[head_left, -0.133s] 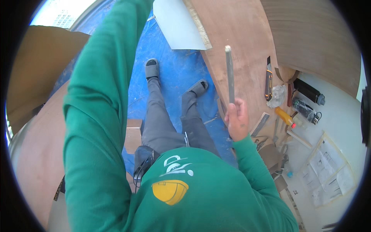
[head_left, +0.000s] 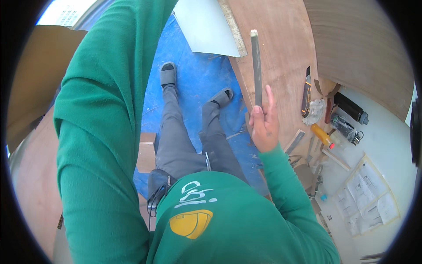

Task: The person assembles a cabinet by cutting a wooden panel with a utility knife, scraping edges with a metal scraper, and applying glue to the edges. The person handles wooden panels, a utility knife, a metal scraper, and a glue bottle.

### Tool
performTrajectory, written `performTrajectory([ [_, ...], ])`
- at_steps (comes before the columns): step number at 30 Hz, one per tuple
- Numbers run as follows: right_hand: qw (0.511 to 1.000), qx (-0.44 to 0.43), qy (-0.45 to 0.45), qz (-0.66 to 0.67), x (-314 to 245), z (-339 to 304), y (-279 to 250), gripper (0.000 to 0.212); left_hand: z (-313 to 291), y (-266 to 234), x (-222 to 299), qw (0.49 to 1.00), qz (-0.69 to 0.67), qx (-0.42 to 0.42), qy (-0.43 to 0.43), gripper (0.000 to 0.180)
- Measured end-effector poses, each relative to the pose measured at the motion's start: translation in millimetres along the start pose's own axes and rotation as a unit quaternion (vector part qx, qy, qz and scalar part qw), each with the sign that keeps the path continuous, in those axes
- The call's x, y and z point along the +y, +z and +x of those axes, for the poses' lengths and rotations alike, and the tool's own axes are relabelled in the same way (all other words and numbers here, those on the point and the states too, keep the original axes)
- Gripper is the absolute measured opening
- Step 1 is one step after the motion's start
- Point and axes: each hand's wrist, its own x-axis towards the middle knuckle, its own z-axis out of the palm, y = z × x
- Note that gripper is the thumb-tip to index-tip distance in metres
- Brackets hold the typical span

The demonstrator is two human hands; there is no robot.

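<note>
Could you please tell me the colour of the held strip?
The strip is grey, pale-tipped, clearest in the head view.

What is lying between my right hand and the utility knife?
In the head view, only bare wooden board lies between your right hand and the utility knife.

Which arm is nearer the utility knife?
Right. The right hand holds a grey strip left of the utility knife; the left arm is farther left, its hand out of view.
</note>
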Motion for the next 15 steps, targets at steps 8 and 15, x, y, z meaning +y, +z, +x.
performTrajectory([
  [8,0.994,-0.023,-0.048,-0.091,12.9,39.5,16.1,0.05,0.1,21.7,1.0,0.995,-0.097,-0.003,-0.038,0.077],
  [15,0.99,-0.021,-0.043,-0.131,16.1,18.1,9.6,0.047,-1.4,23.0,-2.1,0.991,-0.132,0.013,-0.015,0.074],
])
